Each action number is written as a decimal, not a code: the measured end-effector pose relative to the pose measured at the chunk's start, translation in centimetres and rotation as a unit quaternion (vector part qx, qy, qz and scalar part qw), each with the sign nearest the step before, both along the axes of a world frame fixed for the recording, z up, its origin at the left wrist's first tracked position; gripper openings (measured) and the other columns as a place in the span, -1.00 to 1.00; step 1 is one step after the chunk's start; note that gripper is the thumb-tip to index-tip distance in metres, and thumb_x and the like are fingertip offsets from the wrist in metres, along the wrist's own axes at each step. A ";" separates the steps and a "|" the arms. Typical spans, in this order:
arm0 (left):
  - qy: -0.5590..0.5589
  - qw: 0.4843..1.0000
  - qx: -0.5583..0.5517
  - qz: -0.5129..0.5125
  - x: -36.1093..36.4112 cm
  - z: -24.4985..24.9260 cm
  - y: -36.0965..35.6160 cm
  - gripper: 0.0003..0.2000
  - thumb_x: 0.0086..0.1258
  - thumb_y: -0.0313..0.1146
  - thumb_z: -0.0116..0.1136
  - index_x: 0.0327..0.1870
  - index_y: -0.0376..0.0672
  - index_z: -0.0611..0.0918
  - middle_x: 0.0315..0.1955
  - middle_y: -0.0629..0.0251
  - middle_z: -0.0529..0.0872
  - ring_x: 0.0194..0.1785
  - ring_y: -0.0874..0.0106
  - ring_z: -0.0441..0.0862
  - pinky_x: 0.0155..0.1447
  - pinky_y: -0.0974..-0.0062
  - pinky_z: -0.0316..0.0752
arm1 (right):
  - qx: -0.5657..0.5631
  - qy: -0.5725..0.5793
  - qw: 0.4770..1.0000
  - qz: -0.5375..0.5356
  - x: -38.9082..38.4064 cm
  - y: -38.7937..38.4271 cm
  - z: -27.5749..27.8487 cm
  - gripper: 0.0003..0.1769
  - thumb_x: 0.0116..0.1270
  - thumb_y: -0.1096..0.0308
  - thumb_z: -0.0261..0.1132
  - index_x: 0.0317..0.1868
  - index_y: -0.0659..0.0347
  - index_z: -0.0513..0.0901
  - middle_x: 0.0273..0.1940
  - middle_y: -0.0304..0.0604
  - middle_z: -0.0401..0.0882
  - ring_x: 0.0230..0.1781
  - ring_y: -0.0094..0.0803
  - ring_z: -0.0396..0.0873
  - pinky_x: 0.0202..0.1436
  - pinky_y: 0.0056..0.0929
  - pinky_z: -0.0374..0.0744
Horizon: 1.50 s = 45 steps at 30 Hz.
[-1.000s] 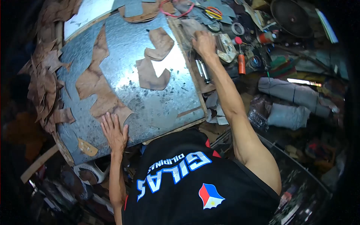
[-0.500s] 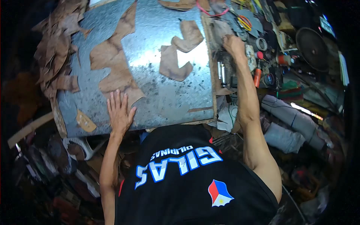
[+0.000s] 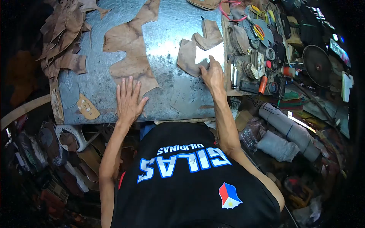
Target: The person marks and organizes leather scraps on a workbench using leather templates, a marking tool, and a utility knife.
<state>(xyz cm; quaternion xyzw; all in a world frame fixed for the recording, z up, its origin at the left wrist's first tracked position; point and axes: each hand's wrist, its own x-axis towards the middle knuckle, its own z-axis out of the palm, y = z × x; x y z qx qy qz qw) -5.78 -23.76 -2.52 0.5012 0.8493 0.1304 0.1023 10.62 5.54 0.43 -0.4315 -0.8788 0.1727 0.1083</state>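
Observation:
My left hand (image 3: 129, 98) lies flat with fingers stretched, its fingertips on the lower end of a large irregular brown leather piece (image 3: 127, 40). My right hand (image 3: 213, 78) is over two smaller curved leather pieces. Its thumb and forefinger stand apart at the right end of the lower leather piece (image 3: 187, 57); whether they grip it I cannot make out. Touching that piece, the upper leather piece (image 3: 212, 34) lies above and to the right. All lie on a spotted metal sheet (image 3: 163, 100) covering the table.
Leather scraps (image 3: 62, 36) are heaped along the left edge, above a tan pattern piece (image 3: 88, 107). To the right, a crowded side surface holds scissors (image 3: 259, 32), a tape roll (image 3: 270, 54), an orange cylinder (image 3: 262, 85) and stacked patterns (image 3: 240, 40). Wrapped rolls (image 3: 291, 123) lie beyond.
My right hand has moved left and down from the cluttered side surface to the smaller leather pieces. My left hand remains flat on the large piece. The view has shifted slightly.

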 end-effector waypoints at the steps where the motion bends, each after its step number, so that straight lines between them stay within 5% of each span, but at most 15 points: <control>1: -0.003 1.000 0.004 0.001 0.0 0.1 0.0 -0.37 0.39 0.03 0.12 0.41 -0.09 0.39 0.51 0.05 0.12 0.57 -0.02 -0.04 0.55 -0.06 -0.13 | 0.000 -0.001 1.000 0.003 -0.1 0.0 -0.2 -0.48 0.14 0.35 0.45 0.08 0.45 0.56 -0.17 0.25 0.62 -0.16 0.18 0.63 -0.07 -0.07 0.60; 4: -0.015 1.000 0.004 0.002 -0.1 0.0 -0.2 -0.37 0.41 0.03 0.10 0.42 -0.10 0.36 0.52 0.08 0.11 0.58 0.01 -0.09 0.57 -0.04 -0.19 | -0.073 -0.007 0.997 -0.032 0.1 1.5 -0.7 -0.55 0.15 0.36 0.42 0.02 0.43 0.60 -0.18 0.19 0.64 -0.21 0.05 0.65 -0.13 -0.13 0.60; 7: -0.023 0.999 0.023 -0.001 -0.3 0.2 -0.3 -0.38 0.42 -0.02 0.11 0.42 -0.15 0.36 0.50 0.03 0.14 0.57 -0.01 -0.05 0.56 -0.03 -0.13 | -0.288 0.083 0.952 -0.064 -0.3 1.5 0.7 -0.74 0.17 0.43 0.36 -0.14 0.38 0.67 -0.23 0.02 0.63 -0.29 -0.25 0.63 -0.23 -0.33 0.59; 11: -0.128 0.984 0.117 0.038 -1.0 1.2 1.0 -0.37 0.41 -0.09 0.18 0.40 -0.27 0.36 0.46 -0.11 0.20 0.53 -0.05 0.09 0.51 0.02 0.07 | -0.068 0.167 0.982 0.052 -2.1 -4.6 6.9 -0.80 0.19 0.54 0.30 -0.14 0.35 0.63 -0.30 -0.01 0.54 -0.36 -0.20 0.59 -0.29 -0.30 0.56; 14: -0.495 0.821 0.246 0.146 -1.2 3.0 4.7 -0.32 0.43 -0.11 0.21 0.42 -0.37 0.26 0.36 -0.15 0.34 0.42 0.07 0.33 0.38 0.23 0.34 | 0.009 0.178 0.975 0.135 -2.9 -8.7 9.0 -0.76 0.18 0.61 0.26 -0.11 0.32 0.59 -0.30 -0.02 0.48 -0.39 -0.13 0.55 -0.33 -0.25 0.55; 15: -0.574 0.743 0.298 0.173 -1.0 3.6 5.8 -0.32 0.43 -0.10 0.22 0.40 -0.37 0.27 0.29 -0.12 0.44 0.34 0.16 0.44 0.32 0.32 0.41 | -0.018 0.179 0.975 0.133 -3.3 -10.2 9.5 -0.74 0.18 0.63 0.25 -0.10 0.28 0.56 -0.31 -0.02 0.44 -0.39 -0.09 0.53 -0.35 -0.21 0.55; 16: -0.568 0.748 0.296 0.175 -1.6 3.7 6.3 -0.32 0.43 -0.10 0.22 0.40 -0.37 0.27 0.29 -0.12 0.44 0.34 0.16 0.44 0.32 0.32 0.41 | -0.023 0.187 0.973 0.134 -3.6 -11.6 9.5 -0.74 0.18 0.63 0.25 -0.10 0.28 0.56 -0.31 -0.02 0.44 -0.39 -0.09 0.53 -0.35 -0.21 0.55; 18: -0.696 0.642 0.307 0.095 -2.6 4.0 7.1 -0.38 0.44 -0.06 0.20 0.33 -0.27 0.29 0.13 0.07 0.56 0.19 0.34 0.55 0.23 0.42 0.47 | 0.014 0.191 0.962 0.193 -3.9 -13.6 9.6 -0.73 0.17 0.63 0.26 -0.09 0.27 0.56 -0.32 -0.03 0.43 -0.38 -0.11 0.54 -0.37 -0.20 0.55; 21: -0.706 0.618 0.320 0.131 -2.6 4.6 6.8 -0.53 0.43 -0.07 0.20 0.17 -0.16 0.39 -0.06 0.26 0.61 -0.01 0.50 0.60 0.11 0.47 0.53 | 0.000 0.184 0.961 0.206 -4.0 -16.2 9.4 -0.68 0.13 0.64 0.28 -0.07 0.26 0.55 -0.32 -0.04 0.41 -0.32 -0.09 0.53 -0.30 -0.19 0.56; 31: -0.730 0.609 0.286 0.121 -3.4 2.6 5.5 -0.60 0.44 -0.06 0.18 0.09 -0.12 0.43 -0.21 0.33 0.60 -0.15 0.55 0.64 -0.12 0.56 0.59 | -0.011 0.195 0.960 0.200 -4.1 -18.4 9.0 -0.60 0.07 0.66 0.31 -0.03 0.28 0.54 -0.25 -0.01 0.43 -0.23 -0.07 0.54 -0.22 -0.21 0.56; 39: -0.656 0.675 0.304 0.148 -3.3 2.7 6.5 -0.68 0.38 -0.05 0.16 -0.18 -0.15 0.57 -0.39 0.36 0.60 -0.27 0.54 0.55 -0.20 0.56 0.49 | -0.050 0.197 0.957 0.206 -3.8 -18.2 8.7 -0.54 0.10 0.69 0.21 0.07 0.26 0.57 -0.11 0.07 0.54 -0.11 -0.01 0.57 -0.05 -0.21 0.57; 41: -0.689 0.593 0.373 0.186 -2.3 2.4 7.2 -0.64 0.37 -0.08 0.19 -0.05 -0.18 0.50 -0.27 0.37 0.57 -0.24 0.56 0.49 -0.17 0.58 0.45 | -0.072 0.213 0.956 0.187 -3.8 -17.9 7.7 -0.46 0.07 0.76 0.12 0.11 0.27 0.54 -0.07 0.08 0.55 -0.02 0.02 0.57 0.10 -0.25 0.53; 44: -0.673 0.619 0.366 0.177 -2.4 2.8 6.7 -0.51 0.39 0.11 0.15 -0.05 -0.22 0.48 -0.22 0.35 0.55 -0.12 0.53 0.46 -0.04 0.55 0.42 | -0.082 0.218 0.958 0.169 -2.8 -17.3 5.2 -0.54 0.19 0.72 0.12 0.12 0.27 0.53 -0.04 0.02 0.57 -0.03 -0.15 0.59 0.09 -0.35 0.52; 45: -0.671 0.617 0.369 0.181 -2.6 3.1 6.7 -0.51 0.39 0.11 0.15 -0.05 -0.22 0.48 -0.22 0.35 0.55 -0.12 0.53 0.46 -0.04 0.55 0.42 | -0.164 0.251 0.949 0.097 -2.6 -17.3 4.7 -0.60 0.27 0.67 0.13 0.12 0.26 0.53 -0.03 -0.04 0.57 -0.04 -0.25 0.57 0.08 -0.39 0.52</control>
